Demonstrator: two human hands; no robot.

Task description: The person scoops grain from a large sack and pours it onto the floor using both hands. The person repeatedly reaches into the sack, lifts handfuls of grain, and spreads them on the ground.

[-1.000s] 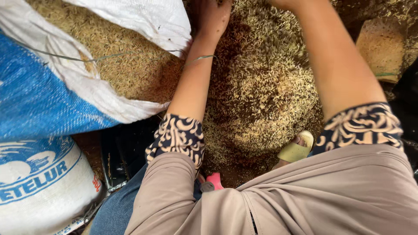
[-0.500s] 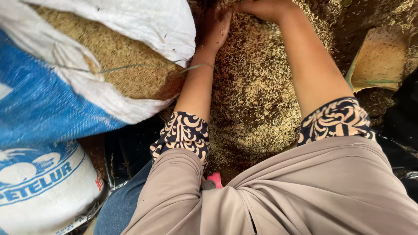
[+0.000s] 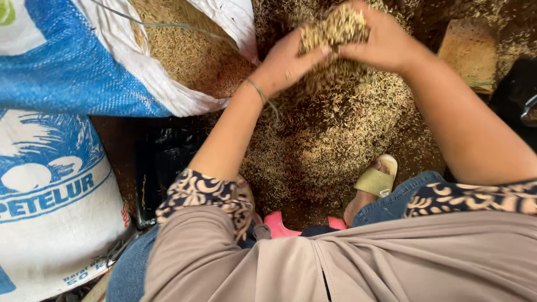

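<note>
Head view, the only one I have. I see both hands raised together over a heap of unhusked grain (image 3: pixel 335 140) on the ground. The left hand (image 3: pixel 288 61) and the right hand (image 3: pixel 386 42) are cupped toward each other, and between them they carry a scoop of grain (image 3: pixel 334 27). The scoop sits on the palms and against the inner sides of the fingers; the left thumb presses into its lower edge, and the right fingers curl over its top and far side. The fingers of each hand lie close together, bent around the load rather than spread. Loose grains trail down from under the hands onto the heap directly below.

A thin bracelet (image 3: pixel 257 89) circles the left wrist. Both forearms are bare up to patterned sleeves (image 3: pixel 207 193), with a beige garment (image 3: pixel 335 257) over them at the bottom of the picture.

To the left of the left arm lies an open white and blue woven sack (image 3: pixel 72 72), its mouth turned toward the hands and filled with the same grain. A second, closed sack (image 3: pixel 50 207) with blue print stands below it, at the lower left. A foot in a tan sandal (image 3: pixel 377 179) rests at the near edge of the heap. A flat brown block (image 3: pixel 470 53) lies at the upper right, apart from the hands.
</note>
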